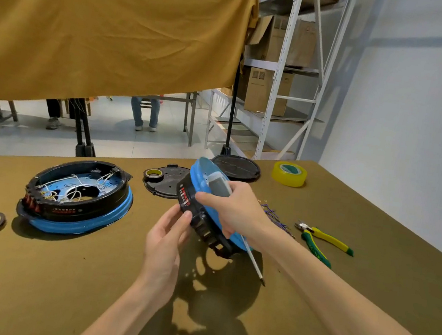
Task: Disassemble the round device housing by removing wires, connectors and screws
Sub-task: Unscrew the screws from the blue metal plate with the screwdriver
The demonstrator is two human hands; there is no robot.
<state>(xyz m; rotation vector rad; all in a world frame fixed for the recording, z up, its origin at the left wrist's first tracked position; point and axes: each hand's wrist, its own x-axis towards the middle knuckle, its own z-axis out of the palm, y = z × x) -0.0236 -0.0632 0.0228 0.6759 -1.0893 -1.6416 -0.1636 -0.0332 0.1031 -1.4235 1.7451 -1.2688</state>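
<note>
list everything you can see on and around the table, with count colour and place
round housing: 1, blue and black, held tilted above the table centre
second housing: 1, blue and black with white wires inside, on the table at left
screwdriver: 1, grey handle, in the right hand against the held housing
black covers: 2, far centre of the table
tape rolls: 3; yellow far right, dark one near left, small one on a cover
pliers: 1, yellow and green, at right
loose wires: a small bunch, purplish, beside the pliers
table: 1, olive-brown top
cloth: 1, mustard, hung behind
shelving: 1, white, with cardboard boxes
hands: left hand pinches the housing rim; right hand grips screwdriver and housing
</note>
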